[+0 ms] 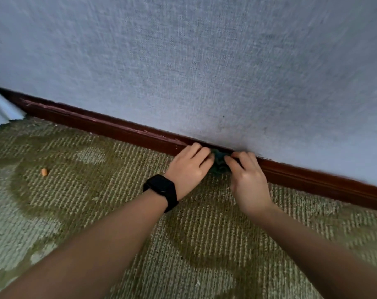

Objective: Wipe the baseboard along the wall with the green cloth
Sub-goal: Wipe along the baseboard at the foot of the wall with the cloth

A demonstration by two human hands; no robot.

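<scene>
The cloth (219, 161) sat bunched against the baseboard (97, 124), squeezed between the left hand (189, 167) and the right hand (248, 180), each with fingers curled onto its near edge, though the blur left the exact grip a little uncertain. Long runs of baseboard stretched away beyond both hands. The pale scuffs along the run past the left hand suggested most of the wiping was not yet done.
</scene>
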